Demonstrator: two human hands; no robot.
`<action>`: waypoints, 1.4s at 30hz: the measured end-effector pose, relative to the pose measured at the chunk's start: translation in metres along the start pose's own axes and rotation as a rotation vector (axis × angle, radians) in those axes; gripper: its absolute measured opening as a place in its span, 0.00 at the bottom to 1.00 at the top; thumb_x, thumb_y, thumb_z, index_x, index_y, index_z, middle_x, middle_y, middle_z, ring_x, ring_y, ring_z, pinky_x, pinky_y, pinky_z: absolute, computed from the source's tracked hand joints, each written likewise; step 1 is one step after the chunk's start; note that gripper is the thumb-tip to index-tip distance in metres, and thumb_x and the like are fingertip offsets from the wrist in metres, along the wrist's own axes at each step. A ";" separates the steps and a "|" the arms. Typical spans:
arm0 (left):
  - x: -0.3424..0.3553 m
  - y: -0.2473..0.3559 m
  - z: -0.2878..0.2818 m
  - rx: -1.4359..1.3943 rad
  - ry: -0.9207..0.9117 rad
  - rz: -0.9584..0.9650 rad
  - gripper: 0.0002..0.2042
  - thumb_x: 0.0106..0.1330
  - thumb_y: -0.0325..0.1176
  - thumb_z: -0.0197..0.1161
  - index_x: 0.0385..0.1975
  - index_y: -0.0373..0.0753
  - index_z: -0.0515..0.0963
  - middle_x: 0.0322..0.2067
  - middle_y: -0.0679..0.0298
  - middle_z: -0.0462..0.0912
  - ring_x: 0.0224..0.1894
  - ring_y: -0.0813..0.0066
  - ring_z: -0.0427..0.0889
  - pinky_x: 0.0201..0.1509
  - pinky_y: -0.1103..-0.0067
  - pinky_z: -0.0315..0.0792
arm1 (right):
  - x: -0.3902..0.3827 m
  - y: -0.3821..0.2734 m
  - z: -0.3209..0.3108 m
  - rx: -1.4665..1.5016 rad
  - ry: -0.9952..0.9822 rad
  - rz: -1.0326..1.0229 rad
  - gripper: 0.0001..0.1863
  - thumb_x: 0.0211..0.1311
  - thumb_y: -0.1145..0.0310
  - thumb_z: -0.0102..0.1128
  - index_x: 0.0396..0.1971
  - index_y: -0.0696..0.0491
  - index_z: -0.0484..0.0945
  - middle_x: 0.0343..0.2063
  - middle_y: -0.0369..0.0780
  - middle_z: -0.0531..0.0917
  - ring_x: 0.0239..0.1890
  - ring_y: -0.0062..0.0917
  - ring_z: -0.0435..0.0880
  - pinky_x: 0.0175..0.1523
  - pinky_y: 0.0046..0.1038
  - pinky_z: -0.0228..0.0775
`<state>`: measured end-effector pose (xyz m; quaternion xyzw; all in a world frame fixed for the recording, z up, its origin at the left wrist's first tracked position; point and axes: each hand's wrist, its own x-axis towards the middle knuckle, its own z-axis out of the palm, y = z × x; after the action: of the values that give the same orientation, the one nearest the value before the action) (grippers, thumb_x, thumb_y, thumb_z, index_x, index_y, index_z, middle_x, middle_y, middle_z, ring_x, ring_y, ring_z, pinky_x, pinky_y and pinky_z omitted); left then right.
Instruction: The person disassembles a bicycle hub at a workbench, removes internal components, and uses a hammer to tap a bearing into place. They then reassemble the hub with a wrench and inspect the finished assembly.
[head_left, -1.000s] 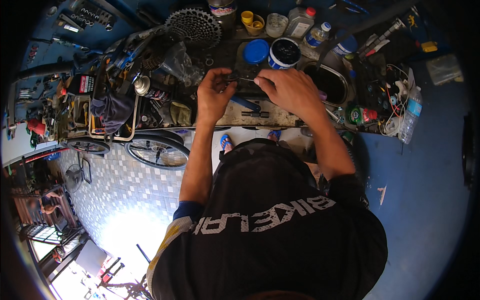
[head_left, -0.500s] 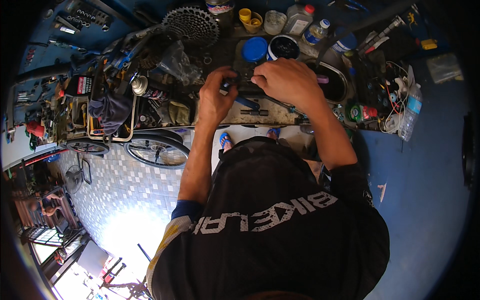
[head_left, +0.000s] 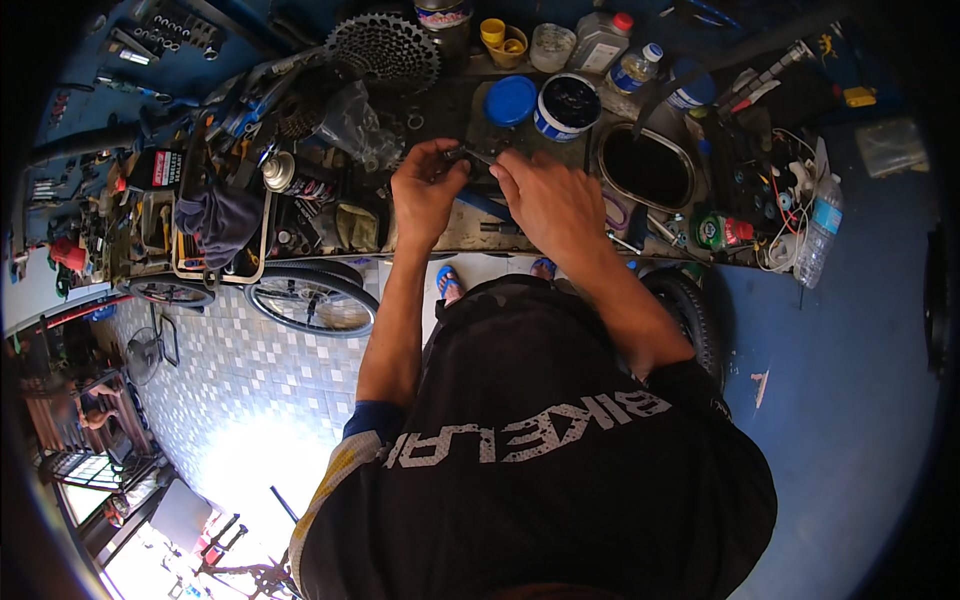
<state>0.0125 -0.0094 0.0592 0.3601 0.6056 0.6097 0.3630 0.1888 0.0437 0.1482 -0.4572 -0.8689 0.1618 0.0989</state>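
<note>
Over the workbench, my left hand (head_left: 422, 200) is closed, pinching a small dark part (head_left: 455, 155) between thumb and fingertips; its kind is too small to make out. Close beside it, my right hand (head_left: 552, 203) grips a thin grey metal rod (head_left: 479, 155) whose tip points at that part. Whether rod and part touch, I cannot tell. Beneath my hands lies a blue-handled tool (head_left: 484, 205), partly covered by the right hand. Just beyond the right hand stands an open tub of dark grease (head_left: 568, 122), next to a round blue lid (head_left: 510, 100).
An oval metal tray (head_left: 691, 182) with dark contents sits right of my hands. Farther back are a large cassette (head_left: 382, 52), a yellow cup (head_left: 493, 32) and a grey bottle (head_left: 603, 45). At left are a spray can (head_left: 280, 172) and a dark cloth (head_left: 222, 222).
My right hand has moved left and nearer to me, uncovering the grease tub and oval tray. My left hand has shifted slightly left, its fingers now pinching toward the rod.
</note>
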 end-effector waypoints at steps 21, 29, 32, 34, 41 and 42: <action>-0.006 0.017 -0.006 0.545 -0.095 0.487 0.15 0.58 0.16 0.69 0.46 0.33 0.83 0.56 0.56 0.86 0.54 0.72 0.88 0.55 0.76 0.82 | 0.042 0.013 -0.057 -0.052 -0.377 -0.159 0.14 0.72 0.53 0.61 0.42 0.45 0.89 0.32 0.44 0.90 0.39 0.45 0.89 0.47 0.47 0.80; -0.005 -0.010 -0.006 0.212 -0.002 0.045 0.15 0.58 0.22 0.72 0.47 0.34 0.85 0.39 0.60 0.91 0.40 0.74 0.90 0.46 0.76 0.81 | 0.015 0.002 -0.017 -0.070 -0.198 -0.096 0.13 0.76 0.56 0.56 0.38 0.48 0.84 0.29 0.49 0.88 0.36 0.49 0.90 0.39 0.49 0.80; -0.002 -0.010 -0.008 0.177 -0.005 -0.007 0.15 0.61 0.23 0.72 0.48 0.33 0.84 0.35 0.63 0.89 0.37 0.82 0.86 0.43 0.81 0.79 | 0.008 0.001 -0.005 -0.059 -0.144 -0.038 0.13 0.77 0.54 0.55 0.41 0.47 0.83 0.31 0.48 0.88 0.34 0.50 0.89 0.38 0.51 0.80; 0.000 -0.011 -0.007 0.120 -0.011 -0.030 0.15 0.63 0.22 0.73 0.50 0.32 0.83 0.35 0.65 0.88 0.36 0.85 0.83 0.42 0.83 0.77 | 0.004 0.003 0.005 -0.048 -0.064 -0.041 0.14 0.78 0.53 0.54 0.43 0.46 0.82 0.33 0.48 0.88 0.34 0.50 0.89 0.37 0.51 0.80; 0.002 -0.005 -0.002 -0.019 -0.013 -0.004 0.15 0.66 0.21 0.72 0.52 0.33 0.82 0.37 0.68 0.86 0.38 0.85 0.80 0.42 0.85 0.75 | 0.002 0.008 0.015 -0.032 0.019 -0.044 0.14 0.78 0.51 0.54 0.44 0.45 0.82 0.33 0.46 0.87 0.33 0.50 0.89 0.36 0.52 0.79; 0.002 -0.006 -0.003 -0.012 -0.016 0.012 0.15 0.66 0.21 0.72 0.52 0.33 0.82 0.38 0.68 0.86 0.38 0.85 0.80 0.42 0.85 0.75 | 0.004 0.009 0.013 -0.040 0.009 -0.044 0.14 0.77 0.51 0.56 0.44 0.44 0.83 0.32 0.45 0.87 0.33 0.49 0.89 0.36 0.51 0.80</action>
<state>0.0087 -0.0089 0.0531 0.3664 0.5968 0.6127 0.3661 0.1893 0.0497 0.1323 -0.4406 -0.8814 0.1402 0.0972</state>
